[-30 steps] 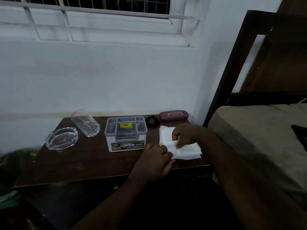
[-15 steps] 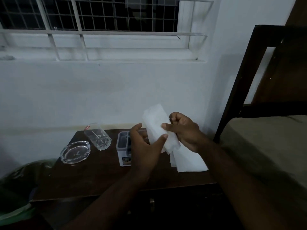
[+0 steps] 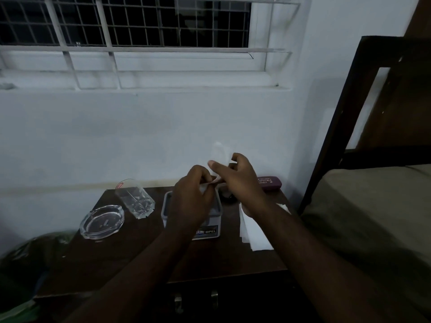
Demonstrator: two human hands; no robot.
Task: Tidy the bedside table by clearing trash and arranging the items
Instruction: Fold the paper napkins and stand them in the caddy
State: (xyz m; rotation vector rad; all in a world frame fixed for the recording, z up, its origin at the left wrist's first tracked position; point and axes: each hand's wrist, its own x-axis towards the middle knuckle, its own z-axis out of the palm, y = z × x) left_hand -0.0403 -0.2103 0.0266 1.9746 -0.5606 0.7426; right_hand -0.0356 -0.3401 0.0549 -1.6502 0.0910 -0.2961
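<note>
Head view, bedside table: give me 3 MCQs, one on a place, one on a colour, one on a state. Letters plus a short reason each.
1. Where does the clear glass ashtray sit on the dark wooden bedside table?
A. left end
B. right end
C. inside the organiser

2. What colour is the hard spectacle case by the wall?
A. green
B. maroon
C. white

3. How does the clear drinking glass stand?
A. upright
B. tilted on its side
C. upside down

Answers:
1 A: it is the leftmost item, left of the grey plastic organiser box.
2 B: its lid reads dark purplish red.
3 B: its mouth points up and left, with its base lower right.

The left hand and right hand pinch a white tissue above the box.
</note>
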